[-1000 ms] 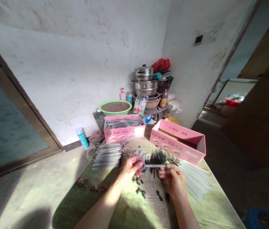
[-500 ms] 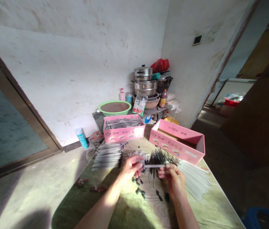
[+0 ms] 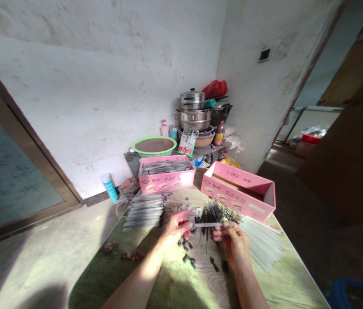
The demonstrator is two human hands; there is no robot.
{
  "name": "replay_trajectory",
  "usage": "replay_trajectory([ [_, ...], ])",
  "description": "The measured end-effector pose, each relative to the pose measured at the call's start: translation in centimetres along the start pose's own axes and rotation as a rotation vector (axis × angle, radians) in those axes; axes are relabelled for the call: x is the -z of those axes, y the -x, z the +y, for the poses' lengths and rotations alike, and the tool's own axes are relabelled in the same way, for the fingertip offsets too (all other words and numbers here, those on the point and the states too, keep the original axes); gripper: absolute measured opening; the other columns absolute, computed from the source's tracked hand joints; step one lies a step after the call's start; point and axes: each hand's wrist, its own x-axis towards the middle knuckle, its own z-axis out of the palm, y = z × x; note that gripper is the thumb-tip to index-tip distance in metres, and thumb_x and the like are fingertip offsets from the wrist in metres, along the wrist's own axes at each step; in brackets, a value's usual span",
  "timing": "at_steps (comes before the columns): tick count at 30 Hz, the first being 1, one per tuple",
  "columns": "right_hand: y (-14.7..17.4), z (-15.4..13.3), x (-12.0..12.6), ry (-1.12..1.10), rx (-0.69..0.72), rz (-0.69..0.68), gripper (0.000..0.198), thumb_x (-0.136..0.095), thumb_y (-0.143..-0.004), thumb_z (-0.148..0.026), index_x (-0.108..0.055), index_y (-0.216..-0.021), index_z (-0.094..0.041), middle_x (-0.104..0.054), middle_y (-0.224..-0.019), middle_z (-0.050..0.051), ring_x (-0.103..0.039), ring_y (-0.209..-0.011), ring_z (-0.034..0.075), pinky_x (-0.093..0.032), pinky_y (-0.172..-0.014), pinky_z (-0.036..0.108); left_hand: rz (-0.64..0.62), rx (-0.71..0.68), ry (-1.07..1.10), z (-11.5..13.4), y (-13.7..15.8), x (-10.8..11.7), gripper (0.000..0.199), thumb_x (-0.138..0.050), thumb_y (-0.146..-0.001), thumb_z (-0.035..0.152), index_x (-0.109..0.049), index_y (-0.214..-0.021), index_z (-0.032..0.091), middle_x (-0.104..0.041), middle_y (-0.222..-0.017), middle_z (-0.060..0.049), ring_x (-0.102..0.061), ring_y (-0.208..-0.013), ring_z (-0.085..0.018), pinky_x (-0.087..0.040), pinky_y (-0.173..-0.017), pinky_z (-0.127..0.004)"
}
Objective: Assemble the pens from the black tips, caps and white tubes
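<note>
Counter (image 3: 175,285), lower centre: layout unchanged. Left grip (image 3: 178,225) and right grip (image 3: 235,239): pose unchanged over last second, clamped on opposite ends of pale tube (image 3: 207,224), lower centre. Judged: work no further along.

One left hand (image 3: 178,225), one right hand (image 3: 233,237) and one slim tube (image 3: 208,224) held between them are counted, along with two pink cartons (image 3: 168,183) (image 3: 233,198). One spread of grey-white tubes (image 3: 144,211), one of clear tubes (image 3: 261,244) and one heap of black rods (image 3: 215,211) are seen, too crowded to be numbered, beside about eight loose black pieces (image 3: 186,258). Farther off, one green basin (image 3: 138,151), one pump bottle (image 3: 164,130), one drink bottle (image 3: 219,134), one spray can (image 3: 109,187) and one red plastic bag (image 3: 216,89) are found.
</note>
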Motion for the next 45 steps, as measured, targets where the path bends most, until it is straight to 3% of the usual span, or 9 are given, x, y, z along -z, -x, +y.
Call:
replay_trajectory([
  [3, 0.0, 0.1, 0.1, 0.002, 0.006, 0.001, 0.045, -0.098, -0.06, -0.051, -0.072, -0.073, -0.017, -0.079, -0.07, 0.009, -0.072, -0.053, 0.021, -0.06, -0.049, 0.03, 0.037, -0.061, 0.037, 0.2, -0.1, 0.0, 0.068, -0.096, -0.063, 0.048, -0.072, -0.119, 0.017, -0.068, -0.08, -0.002, -0.063, -0.058, -0.013, -0.055, -0.053, -0.025],
  [9, 0.0, 0.1, 0.0, 0.023, 0.002, -0.009, 0.046, -0.098, -0.06, -0.053, -0.072, -0.073, -0.018, -0.078, -0.069, 0.008, -0.072, -0.054, 0.021, -0.06, -0.049, 0.03, 0.003, -0.005, -0.03, -0.1, -0.1, 0.1, 0.058, -0.082, -0.08, 0.057, -0.072, -0.119, 0.015, -0.065, -0.069, -0.001, -0.061, -0.05, -0.013, -0.051, -0.046, -0.024],
  [13, -0.2, 0.2, 0.2, 0.018, 0.002, -0.007, 0.047, -0.098, -0.06, -0.053, -0.071, -0.074, -0.018, -0.078, -0.07, 0.008, -0.072, -0.054, 0.02, -0.06, -0.05, 0.03, 0.034, -0.055, 0.008, -0.4, -0.2, -0.1, 0.062, -0.092, -0.068, 0.05, -0.073, -0.115, 0.015, -0.067, -0.075, -0.001, -0.064, -0.056, -0.013, -0.056, -0.051, -0.025],
  [16, -0.2, 0.3, 0.4, 0.017, -0.006, -0.023, 0.046, -0.099, -0.061, -0.052, -0.071, -0.075, -0.018, -0.079, -0.071, 0.009, -0.073, -0.055, 0.021, -0.061, -0.051, 0.03, 0.069, -0.049, 0.012, -0.1, -0.2, -0.2, 0.062, -0.09, -0.07, 0.054, -0.072, -0.115, 0.015, -0.066, -0.075, -0.001, -0.064, -0.058, -0.014, -0.056, -0.051, -0.026],
  [25, 0.0, 0.0, 0.0, 0.004, -0.011, -0.033, 0.046, -0.099, -0.061, -0.051, -0.072, -0.074, -0.016, -0.079, -0.07, 0.009, -0.072, -0.053, 0.02, -0.061, -0.049, 0.028, 0.036, -0.027, 0.038, 0.2, -0.1, -0.1, 0.061, -0.093, -0.067, 0.053, -0.073, -0.11, 0.015, -0.065, -0.068, 0.0, -0.059, -0.049, -0.012, -0.052, -0.05, -0.025],
  [31, 0.1, 0.1, -0.2, -0.008, -0.074, -0.095, 0.047, -0.101, -0.059, -0.047, -0.075, -0.081, -0.015, -0.079, -0.072, 0.009, -0.074, -0.055, 0.019, -0.061, -0.05, 0.025, -0.028, 0.002, 0.021, 0.4, 0.0, -0.2, 0.062, -0.097, -0.06, 0.043, -0.075, -0.109, 0.013, -0.069, -0.08, -0.003, -0.065, -0.059, -0.013, -0.055, -0.058, -0.027],
  [35, -0.1, -0.1, 0.3, -0.054, -0.076, -0.066, 0.043, -0.1, -0.06, -0.047, -0.073, -0.074, -0.017, -0.08, -0.072, 0.01, -0.076, -0.059, 0.021, -0.063, -0.054, 0.027, 0.122, -0.072, -0.12, 0.9, 0.0, 0.9, 0.049, -0.087, -0.073, 0.041, -0.076, -0.111, 0.012, -0.075, -0.089, -0.009, -0.066, -0.066, -0.017, -0.056, -0.058, -0.029],
  [39, -0.2, -0.7, 0.6, -0.079, -0.102, -0.072, 0.042, -0.099, -0.06, -0.047, -0.073, -0.075, -0.018, -0.082, -0.078, 0.01, -0.078, -0.065, 0.023, -0.065, -0.057, 0.029, 0.268, -0.128, -0.384, 1.5, 0.1, 2.1, 0.022, -0.077, -0.077, 0.028, -0.08, -0.095, 0.015, -0.08, -0.091, -0.011, -0.072, -0.08, -0.023, -0.059, -0.075, -0.035],
  [45, 0.5, -0.7, -0.1, 0.058, -0.147, -0.19, 0.046, -0.092, -0.07, -0.056, -0.071, -0.082, -0.017, -0.071, -0.059, 0.002, -0.058, -0.037, 0.013, -0.045, -0.037, 0.022, 0.201, -0.163, -0.745, 1.7, 0.4, 1.7, 0.016, -0.067, -0.084, 0.019, -0.082, -0.088, 0.018, -0.079, -0.087, -0.009, -0.071, -0.077, -0.022, -0.054, -0.076, -0.031],
])
